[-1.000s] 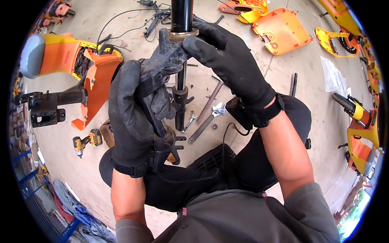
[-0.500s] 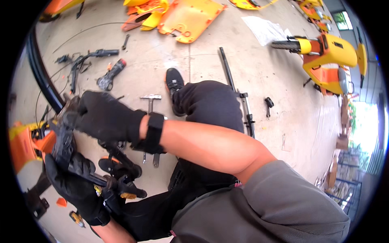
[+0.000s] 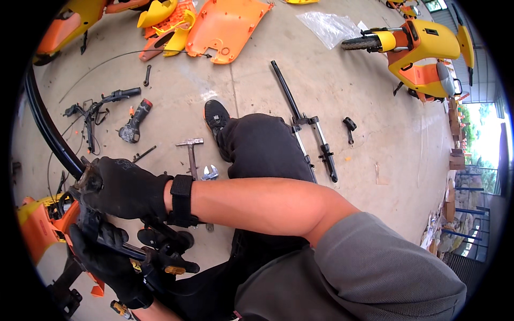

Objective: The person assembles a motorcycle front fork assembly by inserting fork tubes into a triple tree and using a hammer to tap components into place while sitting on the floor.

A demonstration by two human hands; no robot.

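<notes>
At the left of the head view, my gloved right hand (image 3: 120, 184) is closed on a dark metal fitting (image 3: 88, 176) at the lower end of a long black tube (image 3: 48, 120). Below it, my gloved left hand (image 3: 107, 257) is wrapped round a dark metal fork assembly (image 3: 134, 251), whose lower parts extend rightward, partly hidden behind my right arm. An orange and yellow body piece (image 3: 40, 227) lies just beyond both hands.
A hammer (image 3: 190, 155), wrench (image 3: 210, 172), handlebar (image 3: 120, 93), black-red power tool (image 3: 134, 123) and spare fork (image 3: 321, 139) lie on the floor (image 3: 375, 150). Orange panels (image 3: 230, 29), plastic sheet (image 3: 326, 29) and scooters (image 3: 433, 43) surround me. Shelving (image 3: 463, 214) is far right.
My view has swung toward the right, so both hands and the assembly now appear at the left. My right hand stays on the fitting and my left hand on the fork.
</notes>
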